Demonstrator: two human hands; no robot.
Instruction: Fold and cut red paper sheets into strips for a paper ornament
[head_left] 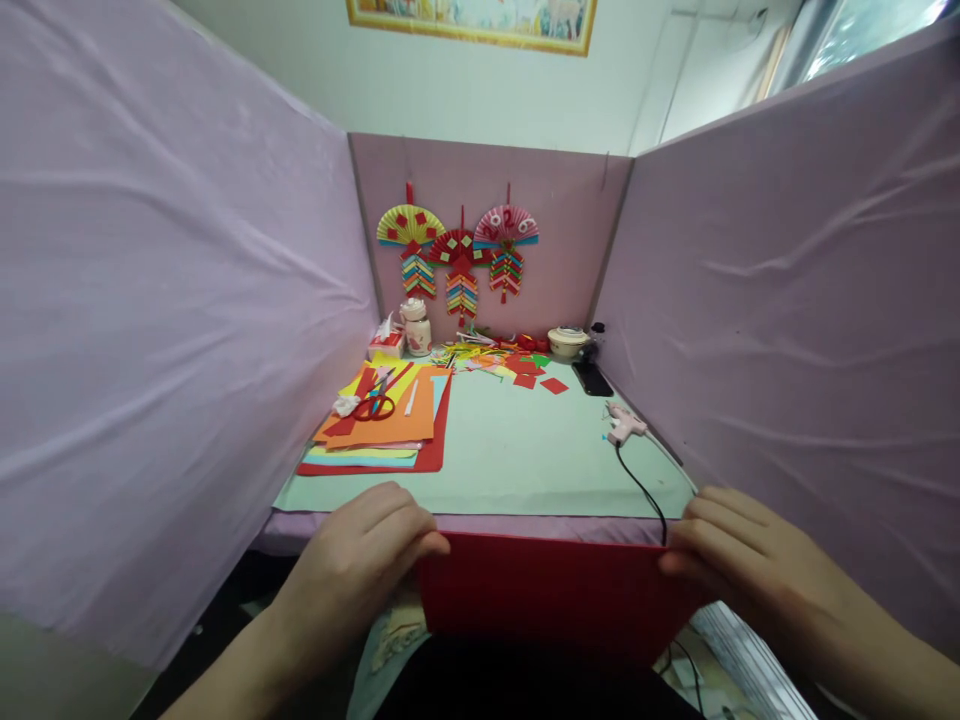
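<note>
A red sheet, perhaps paper or card, hangs in front of the table's near edge, over my lap. At its upper left corner my left hand pinches it between thumb and fingers. My right hand grips the upper right corner the same way, so the top edge runs straight between them. The lower part of the sheet falls into shadow. Nearest to my right hand, a black cord runs down from a pale glue gun on the table.
At left lies a stack of coloured paper with red-handled scissors on top. Paper scraps, a tissue box, a cup, a lidded bowl and a phone sit farther back. Paper fan ornaments hang on the back panel.
</note>
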